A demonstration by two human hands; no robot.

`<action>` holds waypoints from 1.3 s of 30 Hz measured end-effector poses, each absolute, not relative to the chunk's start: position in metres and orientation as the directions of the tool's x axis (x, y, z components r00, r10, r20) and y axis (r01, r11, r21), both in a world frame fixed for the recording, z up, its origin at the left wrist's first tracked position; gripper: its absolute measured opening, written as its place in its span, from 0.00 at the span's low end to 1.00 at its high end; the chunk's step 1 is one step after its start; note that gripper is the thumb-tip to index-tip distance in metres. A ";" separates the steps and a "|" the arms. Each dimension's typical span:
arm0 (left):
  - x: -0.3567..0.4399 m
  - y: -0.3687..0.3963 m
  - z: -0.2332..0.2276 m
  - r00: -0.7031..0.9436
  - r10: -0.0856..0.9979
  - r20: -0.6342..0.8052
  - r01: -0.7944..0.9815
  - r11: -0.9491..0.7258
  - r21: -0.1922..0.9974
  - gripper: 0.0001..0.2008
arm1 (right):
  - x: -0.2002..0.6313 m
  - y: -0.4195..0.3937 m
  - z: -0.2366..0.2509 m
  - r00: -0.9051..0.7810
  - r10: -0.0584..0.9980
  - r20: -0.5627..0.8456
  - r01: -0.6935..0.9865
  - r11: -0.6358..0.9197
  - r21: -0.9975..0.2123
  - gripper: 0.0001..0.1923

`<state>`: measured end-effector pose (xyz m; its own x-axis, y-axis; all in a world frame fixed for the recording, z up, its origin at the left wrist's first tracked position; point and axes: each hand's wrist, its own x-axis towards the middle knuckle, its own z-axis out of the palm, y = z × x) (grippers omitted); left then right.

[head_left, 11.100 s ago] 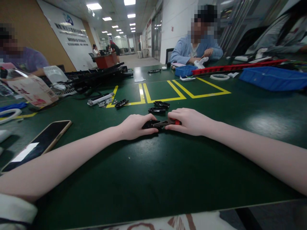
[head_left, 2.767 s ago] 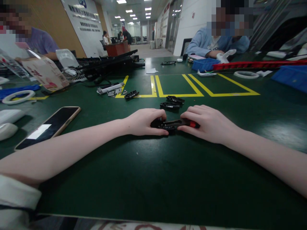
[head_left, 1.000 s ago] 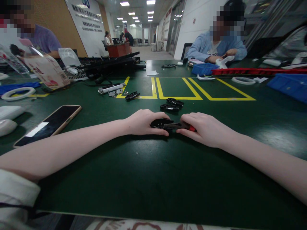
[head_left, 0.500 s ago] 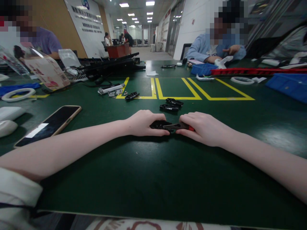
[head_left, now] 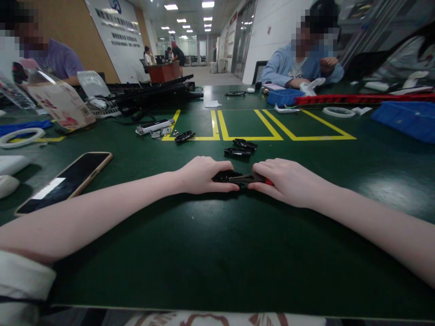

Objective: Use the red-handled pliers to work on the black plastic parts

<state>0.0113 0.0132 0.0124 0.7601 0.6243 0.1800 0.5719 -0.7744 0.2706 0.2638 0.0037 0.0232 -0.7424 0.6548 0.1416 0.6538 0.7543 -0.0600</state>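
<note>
My left hand (head_left: 205,175) is closed round a small black plastic part (head_left: 223,176), partly hidden by the thumb and fingers. From the other side my right hand (head_left: 283,181) grips pliers (head_left: 251,179) with a red handle. The jaws of the pliers meet the right end of the black part; whether they bite on it I cannot tell. Just beyond my hands lie two similar black parts (head_left: 237,152), close together on the green table (head_left: 204,258). Another black part (head_left: 185,137) rests farther left, beside silver metal pieces (head_left: 159,130).
A phone (head_left: 64,181) lies by my left forearm. Behind it stand a carton-like bag (head_left: 63,102) and a pile of black strips (head_left: 152,93). Blue bins (head_left: 404,120) and a red strip (head_left: 367,98) are at the right. Two people sit across the table.
The view has shifted slightly. My hands keep the same hold on the black part and the pliers. Across the table, the person on the right has raised one hand a little.
</note>
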 end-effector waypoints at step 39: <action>0.013 0.013 0.015 0.775 0.616 0.145 0.581 -0.783 0.222 0.23 | 0.262 0.002 0.028 -0.730 0.679 0.077 0.674 0.734 -0.081 0.22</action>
